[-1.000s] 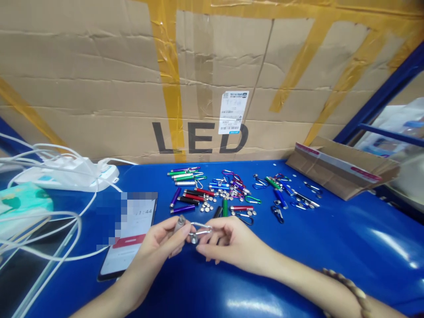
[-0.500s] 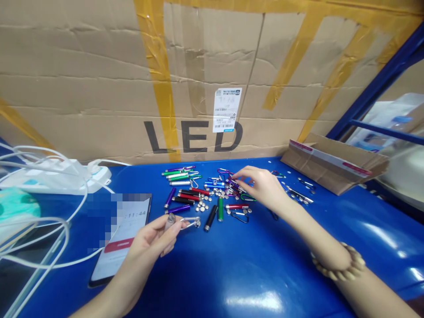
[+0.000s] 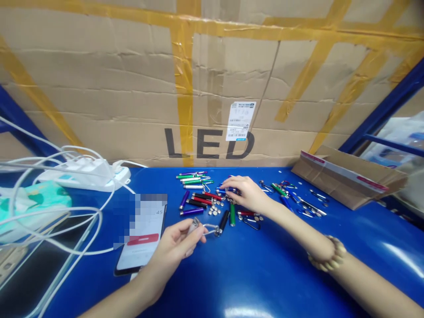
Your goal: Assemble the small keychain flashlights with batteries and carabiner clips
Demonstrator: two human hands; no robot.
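Observation:
My left hand (image 3: 183,238) is closed around a silver mini flashlight tube (image 3: 194,224), whose wire carabiner clip (image 3: 210,229) sticks out to the right past the thumb. Curled downward over the small parts is my right hand (image 3: 247,192), its fingertips at some blue flashlight pieces (image 3: 231,190). What it pinches, if anything, is hidden. Several button cells (image 3: 215,208) lie left of that hand. Below the fingers, a green tube (image 3: 232,215) and a black tube (image 3: 224,221) stand out on the blue tabletop. Purple tubes (image 3: 192,212) and red tubes (image 3: 202,201) lie farther left.
Behind the table stands a large taped carton (image 3: 132,88) marked LED. An open cardboard tray (image 3: 344,181) sits at the back right, near more clips and tubes (image 3: 294,194). To the left are a phone (image 3: 142,247), a white power strip (image 3: 86,172) and looping cables (image 3: 96,225).
The view has shifted, so the table things appear farther right. My right hand has moved left over the parts, from purple pieces to blue ones. My left hand keeps hold of the silver flashlight.

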